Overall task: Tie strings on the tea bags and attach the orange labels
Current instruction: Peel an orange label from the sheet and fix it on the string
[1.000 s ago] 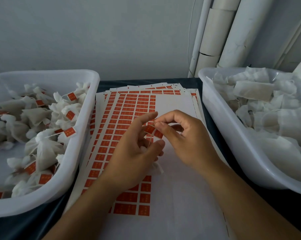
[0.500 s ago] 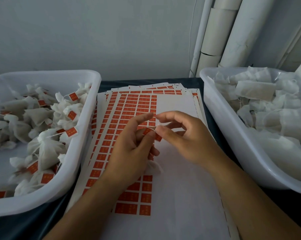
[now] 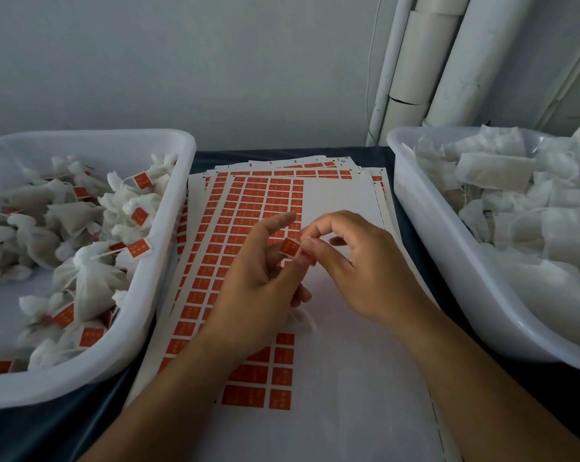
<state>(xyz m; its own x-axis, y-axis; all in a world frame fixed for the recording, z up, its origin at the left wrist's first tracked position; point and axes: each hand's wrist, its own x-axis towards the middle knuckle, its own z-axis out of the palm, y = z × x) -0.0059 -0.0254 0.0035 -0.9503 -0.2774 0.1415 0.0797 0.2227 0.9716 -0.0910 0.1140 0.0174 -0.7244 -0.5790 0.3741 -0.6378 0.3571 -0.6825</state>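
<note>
Head view: right hand [image 3: 358,261] fingers [image 3: 310,253] pinch an orange label [image 3: 288,247], half folded, against the left hand [image 3: 258,288], whose curled fingers hold a tea bag [image 3: 303,320] beneath. The string is likely between them; fold squarely, then press firmly.

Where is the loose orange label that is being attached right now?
In the head view, the orange label sits mid-frame above the sticker sheets, pinched between the left hand and right hand, between the two white tubs.
</note>
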